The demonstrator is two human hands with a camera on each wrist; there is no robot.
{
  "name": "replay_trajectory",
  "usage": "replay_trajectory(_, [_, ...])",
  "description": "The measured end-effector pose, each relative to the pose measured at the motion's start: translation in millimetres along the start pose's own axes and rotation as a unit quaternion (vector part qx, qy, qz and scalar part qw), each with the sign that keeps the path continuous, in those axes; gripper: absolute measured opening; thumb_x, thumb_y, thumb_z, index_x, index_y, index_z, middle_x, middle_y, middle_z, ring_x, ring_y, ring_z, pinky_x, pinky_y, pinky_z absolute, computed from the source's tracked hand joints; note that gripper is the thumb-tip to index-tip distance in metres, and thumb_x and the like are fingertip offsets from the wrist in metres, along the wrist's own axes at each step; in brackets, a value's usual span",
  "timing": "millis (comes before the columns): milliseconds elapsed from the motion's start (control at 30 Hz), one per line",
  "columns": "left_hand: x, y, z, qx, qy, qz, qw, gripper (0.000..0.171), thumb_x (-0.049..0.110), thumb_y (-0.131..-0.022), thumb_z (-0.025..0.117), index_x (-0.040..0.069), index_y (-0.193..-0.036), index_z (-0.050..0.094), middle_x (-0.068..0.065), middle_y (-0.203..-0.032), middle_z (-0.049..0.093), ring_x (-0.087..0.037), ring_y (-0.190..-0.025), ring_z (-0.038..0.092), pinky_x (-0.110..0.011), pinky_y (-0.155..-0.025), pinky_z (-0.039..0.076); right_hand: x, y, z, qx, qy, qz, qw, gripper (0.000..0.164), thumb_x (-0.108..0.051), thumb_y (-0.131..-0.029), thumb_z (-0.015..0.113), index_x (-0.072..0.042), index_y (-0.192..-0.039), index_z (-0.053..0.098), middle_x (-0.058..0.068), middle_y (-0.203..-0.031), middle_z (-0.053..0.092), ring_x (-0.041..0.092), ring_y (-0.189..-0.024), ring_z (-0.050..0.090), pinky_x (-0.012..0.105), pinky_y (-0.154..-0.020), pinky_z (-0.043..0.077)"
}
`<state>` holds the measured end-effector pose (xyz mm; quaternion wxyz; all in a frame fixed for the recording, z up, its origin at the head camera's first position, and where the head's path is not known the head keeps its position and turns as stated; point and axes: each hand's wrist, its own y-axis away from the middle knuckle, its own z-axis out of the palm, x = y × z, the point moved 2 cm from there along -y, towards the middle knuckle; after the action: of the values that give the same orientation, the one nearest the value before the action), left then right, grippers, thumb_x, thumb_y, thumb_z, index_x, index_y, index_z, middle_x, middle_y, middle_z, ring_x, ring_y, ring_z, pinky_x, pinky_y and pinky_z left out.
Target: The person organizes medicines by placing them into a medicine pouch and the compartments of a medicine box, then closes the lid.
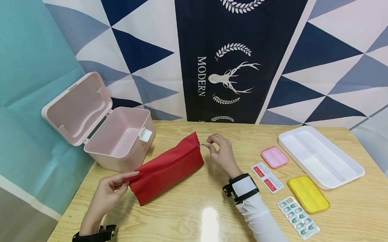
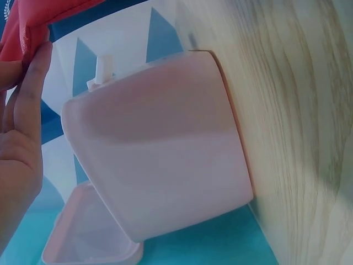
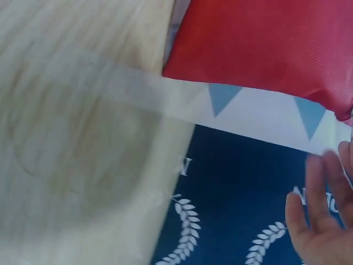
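Note:
A red zippered pouch [image 1: 169,172] is held at a slant above the wooden table in the head view. My left hand [image 1: 107,193] pinches its near left end between thumb and fingers. At the far right end, thumb and forefinger of my right hand [image 1: 223,154] pinch the small zipper pull [image 1: 202,145]. The zipper line along the top looks closed, and the pouch's contents are hidden. In the left wrist view, the left hand [image 2: 25,110] grips a red corner. The right wrist view has the right hand's fingers [image 3: 317,190] below the pouch's end.
A pink box [image 1: 114,159] with its lid raised stands behind the left hand. To the right lie a white divided tray [image 1: 304,154], a small pink case [image 1: 274,157], a yellow case [image 1: 309,194], a red-and-white packet [image 1: 267,177] and a blister pack of capsules [image 1: 298,217].

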<state>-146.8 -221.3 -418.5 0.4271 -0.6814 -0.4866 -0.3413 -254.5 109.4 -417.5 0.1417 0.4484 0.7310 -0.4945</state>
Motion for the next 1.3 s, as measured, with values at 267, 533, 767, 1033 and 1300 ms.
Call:
replay_trajectory(267, [-0.8,1.8,-0.4,-0.005,-0.002,-0.018,0.9998,0.039,-0.015,-0.082,0.048,0.005,-0.111,0.065,0.005,-0.106,0.068,-0.004,-0.08,0.06,-0.017,-0.051,0.043,12.3,-0.1,9.3,-0.032,-0.168,0.114,0.979,0.008,0.0,-0.088,0.055,0.004,-0.083,0.06,0.018,-0.091,0.067,0.029,-0.08,0.068,0.02,-0.069,0.052])
replay_trajectory(533, [-2.2,2.9,2.2,0.013,0.018,0.017,0.9996,0.038,-0.018,-0.081,0.048,-0.001,-0.111,0.064,0.008,-0.106,0.067,0.0,-0.086,0.062,-0.013,-0.068,0.049,14.3,3.7,13.5,-0.063,-0.211,0.2,0.955,0.015,-0.008,-0.092,0.052,0.007,-0.093,0.055,0.024,-0.102,0.062,0.034,-0.092,0.065,0.016,-0.059,0.044])
replay_trajectory(767, [-4.7,3.7,3.6,-0.003,0.117,0.075,0.9902,0.042,-0.016,-0.081,0.054,-0.01,-0.123,0.049,0.007,-0.115,0.062,-0.005,-0.084,0.062,-0.015,-0.067,0.051,17.3,11.1,14.7,-0.138,-0.233,0.191,0.944,0.013,-0.005,-0.093,0.048,0.007,-0.097,0.051,0.025,-0.099,0.06,0.031,-0.091,0.063,0.044,-0.087,0.049])
replay_trajectory(1033, [-8.6,5.8,8.8,-0.031,0.172,0.016,0.9845,0.062,-0.012,-0.081,0.058,-0.004,-0.137,0.034,0.007,-0.111,0.065,-0.009,-0.089,0.065,-0.019,-0.072,0.053,23.0,18.7,14.9,-0.221,-0.216,0.154,0.938,0.024,-0.009,-0.092,0.052,0.001,-0.113,0.052,0.019,-0.104,0.062,0.025,-0.097,0.06,0.041,-0.087,0.049])
replay_trajectory(1300, [-24.9,4.5,19.6,-0.081,0.115,-0.122,0.9826,0.048,0.008,-0.081,0.067,-0.004,-0.124,0.05,0.008,-0.108,0.064,-0.008,-0.095,0.063,-0.021,-0.081,0.051,26.7,25.1,18.0,-0.304,-0.139,0.139,0.932,0.029,-0.01,-0.087,0.059,-0.007,-0.116,0.054,0.012,-0.114,0.061,0.026,-0.11,0.056,0.039,-0.093,0.046])
